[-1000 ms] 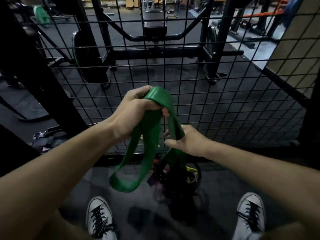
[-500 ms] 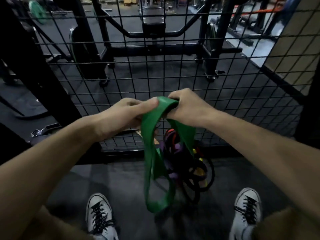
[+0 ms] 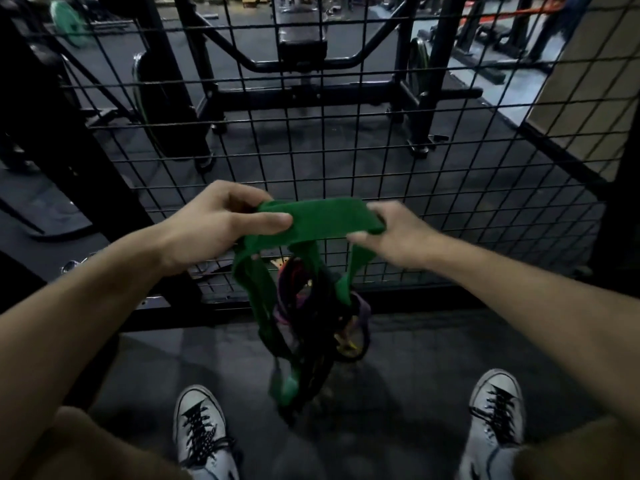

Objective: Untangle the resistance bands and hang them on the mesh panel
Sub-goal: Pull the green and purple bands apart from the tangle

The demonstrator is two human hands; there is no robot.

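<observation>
my left hand (image 3: 221, 223) and right hand (image 3: 398, 233) both grip the green band (image 3: 322, 220), stretched flat between them before the mesh panel (image 3: 415, 168). the tangle of other bands (image 3: 311, 306) hangs below it, above the floor (image 3: 398, 358).

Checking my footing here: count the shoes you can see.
2. The left shoe is at the bottom, left of the hanging green band; the right shoe is at the bottom right.

Green band (image 3: 322, 220): matt, rubbery; mesh panel (image 3: 381, 161): black wire metal; floor (image 3: 398, 358): dark, matt, finely textured.
</observation>
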